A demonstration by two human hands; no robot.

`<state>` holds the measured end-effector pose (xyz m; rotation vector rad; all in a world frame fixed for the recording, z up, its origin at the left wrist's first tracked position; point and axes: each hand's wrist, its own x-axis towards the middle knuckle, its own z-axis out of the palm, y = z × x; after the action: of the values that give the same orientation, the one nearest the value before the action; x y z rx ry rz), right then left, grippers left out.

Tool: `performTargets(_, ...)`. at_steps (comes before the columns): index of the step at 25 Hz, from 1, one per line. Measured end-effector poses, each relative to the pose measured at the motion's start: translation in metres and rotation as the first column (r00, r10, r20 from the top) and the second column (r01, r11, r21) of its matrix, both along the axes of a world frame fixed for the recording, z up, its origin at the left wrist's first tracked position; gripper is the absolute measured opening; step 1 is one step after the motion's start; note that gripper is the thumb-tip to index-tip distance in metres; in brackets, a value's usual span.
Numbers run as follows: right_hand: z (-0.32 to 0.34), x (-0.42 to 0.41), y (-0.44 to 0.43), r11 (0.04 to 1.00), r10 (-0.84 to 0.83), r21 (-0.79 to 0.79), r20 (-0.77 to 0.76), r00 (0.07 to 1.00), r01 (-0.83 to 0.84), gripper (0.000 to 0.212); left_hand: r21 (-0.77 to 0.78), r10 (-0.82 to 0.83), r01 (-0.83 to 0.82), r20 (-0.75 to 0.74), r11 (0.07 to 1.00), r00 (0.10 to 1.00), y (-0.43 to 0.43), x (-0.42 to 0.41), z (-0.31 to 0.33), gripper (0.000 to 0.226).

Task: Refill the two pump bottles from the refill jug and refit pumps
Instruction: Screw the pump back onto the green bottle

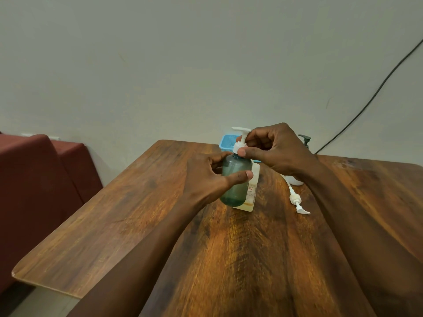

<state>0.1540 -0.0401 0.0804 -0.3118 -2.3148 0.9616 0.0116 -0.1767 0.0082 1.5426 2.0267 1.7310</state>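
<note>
Standing upright mid-counter (pixel 229 259): green pump bottle (pixel 233 179), smooth plastic, likely light and slippery. Left hand (pixel 210 177) wraps its body; right hand (pixel 272 149) pinches the white pump (pixel 240 143) collar, the best grip. Spare pump (pixel 297 202) lies nearby.

Left hand (pixel 206 177) wraps the translucent green plastic bottle (pixel 234 179) above the wooden table (pixel 229 248); right hand (pixel 277 149) pinches its white pump (pixel 241 139).

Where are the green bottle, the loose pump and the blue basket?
green bottle (pixel 233 191): head view, lower body.
loose pump (pixel 294 199): head view, its collar, lying on the table.
blue basket (pixel 226 143): head view, left wall.
</note>
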Motion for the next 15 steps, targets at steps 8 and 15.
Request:
performTargets(8, -0.005, -0.007, -0.005, 0.962, -0.272, 0.004, -0.095, 0.957, 0.274, 0.051, 0.06, 0.053, -0.05, -0.048, 0.997, 0.997, 0.007, 0.004, 0.001, 0.084)
performTargets(15, -0.01, 0.001, 0.001, 0.946, 0.127, -0.288, -0.091, 0.988, -0.148, 0.071, 0.071, 0.018, -0.017, -0.018, 0.997, 1.0, 0.006, 0.005, 0.004, 0.086)
